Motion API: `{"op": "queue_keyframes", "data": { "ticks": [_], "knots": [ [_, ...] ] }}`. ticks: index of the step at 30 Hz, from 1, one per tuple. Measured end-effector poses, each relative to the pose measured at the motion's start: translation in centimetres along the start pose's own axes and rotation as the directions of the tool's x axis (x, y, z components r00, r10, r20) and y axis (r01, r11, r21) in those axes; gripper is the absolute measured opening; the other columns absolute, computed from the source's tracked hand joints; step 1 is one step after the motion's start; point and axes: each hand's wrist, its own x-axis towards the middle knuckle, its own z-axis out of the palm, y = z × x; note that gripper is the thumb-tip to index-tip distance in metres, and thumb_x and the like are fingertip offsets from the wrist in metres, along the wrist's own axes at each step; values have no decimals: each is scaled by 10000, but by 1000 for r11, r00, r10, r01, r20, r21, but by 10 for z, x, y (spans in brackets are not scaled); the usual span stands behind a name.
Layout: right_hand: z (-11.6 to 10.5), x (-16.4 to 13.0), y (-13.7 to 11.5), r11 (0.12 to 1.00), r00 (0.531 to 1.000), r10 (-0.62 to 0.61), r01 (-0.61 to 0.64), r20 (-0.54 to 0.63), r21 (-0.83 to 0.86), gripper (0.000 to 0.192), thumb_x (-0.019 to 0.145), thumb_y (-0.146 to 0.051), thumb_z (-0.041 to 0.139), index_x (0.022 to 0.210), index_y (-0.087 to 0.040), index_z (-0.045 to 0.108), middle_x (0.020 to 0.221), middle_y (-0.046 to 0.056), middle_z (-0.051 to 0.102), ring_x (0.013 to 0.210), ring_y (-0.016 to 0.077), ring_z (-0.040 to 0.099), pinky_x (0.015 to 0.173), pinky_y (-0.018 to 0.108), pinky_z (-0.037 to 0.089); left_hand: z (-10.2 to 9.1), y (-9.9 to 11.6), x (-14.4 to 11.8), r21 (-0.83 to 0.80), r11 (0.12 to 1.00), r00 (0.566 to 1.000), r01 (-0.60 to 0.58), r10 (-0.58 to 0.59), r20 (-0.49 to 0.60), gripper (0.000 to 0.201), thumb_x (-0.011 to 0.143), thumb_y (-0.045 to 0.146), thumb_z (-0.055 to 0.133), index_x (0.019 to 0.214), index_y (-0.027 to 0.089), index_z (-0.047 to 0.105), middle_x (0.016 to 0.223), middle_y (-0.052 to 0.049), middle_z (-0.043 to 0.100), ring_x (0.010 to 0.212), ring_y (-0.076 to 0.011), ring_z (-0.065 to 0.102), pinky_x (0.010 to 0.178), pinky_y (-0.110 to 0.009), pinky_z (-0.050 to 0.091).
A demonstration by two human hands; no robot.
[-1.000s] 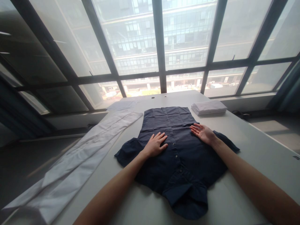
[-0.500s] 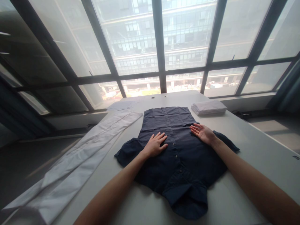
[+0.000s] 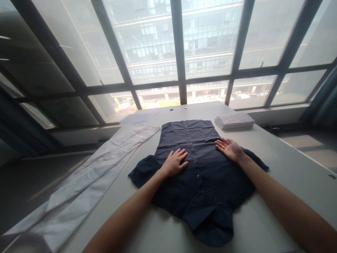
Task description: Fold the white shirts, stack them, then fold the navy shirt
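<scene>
Navy cotton shirt (image 3: 197,168) spread flat on the pale table (image 3: 284,165), buttoned front up, collar end nearest the viewer, hem toward the window. Both short sleeves stick out to either side. Left hand (image 3: 173,163) lies palm down on the shirt just left of the button placket, fingers (image 3: 179,154) spread and flat, gripping nothing. Right hand (image 3: 230,148) rests on the shirt's right side near the sleeve, fingers extended and loosely splayed, nothing held. Long white cloth (image 3: 86,182) runs along the table's left edge, partly hanging over it. Farther back, right of the hem, a stack of folded white fabric (image 3: 234,120). Beyond the table, large dark-framed windows (image 3: 181,52).
</scene>
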Motion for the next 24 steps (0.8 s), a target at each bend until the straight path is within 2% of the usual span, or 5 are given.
{"op": "queue_keyframes", "data": {
  "ticks": [3, 7, 13, 24],
  "knots": [
    [-4, 4, -2, 997, 997, -61, 63, -52, 35, 269, 1004, -311, 418, 1205, -229, 577, 1336, 153, 595, 1215, 258, 648, 794, 402, 663, -1, 1, -1, 1, 1000, 1000, 0, 0, -1, 629, 1019, 614, 382, 1576, 324, 368, 1675, -9, 256, 1563, -265, 156, 1247, -554, 129],
    [-5, 6, 0, 991, 990, -131, 132, -50, 30, 294, 998, -357, 423, 1197, -238, 603, 1330, 152, 615, 1264, 248, 616, 888, 430, 631, -3, 2, -1, 1, 1000, 1000, 1, -1, 4, 633, 1018, 610, 386, 1573, 306, 376, 1672, -17, 262, 1560, -269, 168, 1242, -568, 138],
    [-4, 6, 2, 991, 990, -134, 134, -38, 9, 311, 1007, -352, 410, 1162, -187, 623, 1338, 177, 614, 1253, 238, 624, 928, 384, 611, -3, 2, -1, 1, 1000, 1000, 1, -1, 1, 632, 1018, 612, 386, 1569, 302, 384, 1670, -18, 267, 1559, -266, 172, 1241, -569, 142],
    [-4, 5, 2, 992, 992, -123, 123, -26, 16, 307, 1019, -342, 395, 1190, -222, 620, 1269, 148, 654, 1191, 219, 655, 910, 403, 623, -1, 0, 0, 5, 1000, 1000, -7, 7, -6, 632, 1019, 615, 382, 1576, 316, 370, 1674, -14, 259, 1563, -260, 155, 1246, -552, 133]
  ]
}}
